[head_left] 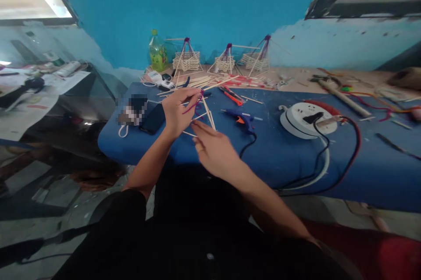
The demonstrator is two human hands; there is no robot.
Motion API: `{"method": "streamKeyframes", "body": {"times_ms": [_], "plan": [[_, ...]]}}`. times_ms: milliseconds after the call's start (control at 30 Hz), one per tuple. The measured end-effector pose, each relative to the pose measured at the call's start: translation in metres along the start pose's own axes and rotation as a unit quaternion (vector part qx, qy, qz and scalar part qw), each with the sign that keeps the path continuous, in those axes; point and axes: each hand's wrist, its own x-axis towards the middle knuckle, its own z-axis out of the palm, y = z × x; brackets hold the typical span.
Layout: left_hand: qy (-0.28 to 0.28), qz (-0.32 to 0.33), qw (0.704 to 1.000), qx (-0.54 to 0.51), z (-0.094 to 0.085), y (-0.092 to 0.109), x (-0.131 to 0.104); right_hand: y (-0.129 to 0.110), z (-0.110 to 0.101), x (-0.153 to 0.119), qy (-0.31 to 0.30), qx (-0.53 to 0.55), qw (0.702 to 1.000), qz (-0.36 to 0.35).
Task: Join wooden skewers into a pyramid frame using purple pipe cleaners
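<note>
My left hand (180, 110) pinches the purple-wrapped top of a thin wooden stick frame (210, 115) above the blue table (269, 157). Purple thread hangs from that joint beside its fingers. My right hand (215, 146) is lower and to the right, its fingers closed around the lower sticks of the same frame; the fingertips are partly hidden. A blue glue gun (244, 121) lies right of the frame. Behind it rests an orange-handled cutting tool (232, 95). Loose sticks (197, 83) are spread beyond my left hand.
Along the wall stand stick structures with purple tops (187, 58) and a green-capped bottle (157, 52). A dark phone (153, 118) lies at left. To the right are a white round cable reel (304, 120) with trailing cords and a long rod (344, 96).
</note>
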Motion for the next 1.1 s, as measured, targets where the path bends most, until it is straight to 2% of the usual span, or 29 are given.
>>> {"method": "streamKeyframes", "body": {"times_ms": [67, 100, 200, 367, 533, 633, 733, 833, 967, 1100], "plan": [[0.001, -0.001, 1.0, 0.011, 0.003, 0.006, -0.001, 0.002, 0.031, 0.002, -0.051, -0.01, 0.997, 0.053], [0.001, 0.0, 1.0, 0.012, 0.003, 0.009, -0.001, 0.007, 0.041, 0.007, -0.055, -0.014, 0.995, 0.086], [-0.003, 0.005, 1.0, -0.003, 0.001, 0.017, -0.002, 0.021, 0.051, 0.027, -0.038, -0.015, 0.99, 0.136], [-0.014, -0.001, 1.0, -0.009, -0.003, 0.02, -0.003, 0.031, 0.044, 0.045, -0.006, 0.015, 0.997, 0.075], [-0.02, 0.02, 1.0, 0.01, -0.006, 0.015, -0.002, 0.019, 0.043, 0.026, -0.031, 0.051, 0.998, 0.025], [-0.031, 0.007, 1.0, 0.002, -0.007, 0.013, -0.004, 0.005, 0.031, 0.007, 0.012, 0.046, 0.999, 0.006], [-0.029, -0.025, 0.999, -0.002, -0.007, 0.011, -0.009, -0.006, 0.007, -0.008, 0.096, 0.029, 0.995, -0.006], [-0.02, -0.033, 0.999, -0.014, -0.008, 0.009, -0.012, -0.012, -0.017, -0.014, 0.149, 0.006, 0.989, -0.008], [-0.026, -0.029, 0.999, -0.026, -0.01, 0.009, -0.014, -0.013, -0.041, -0.013, 0.166, -0.015, 0.986, -0.032], [-0.05, -0.038, 0.997, -0.047, -0.012, 0.008, -0.013, -0.008, -0.07, 0.002, 0.179, -0.054, 0.974, -0.127]]}}
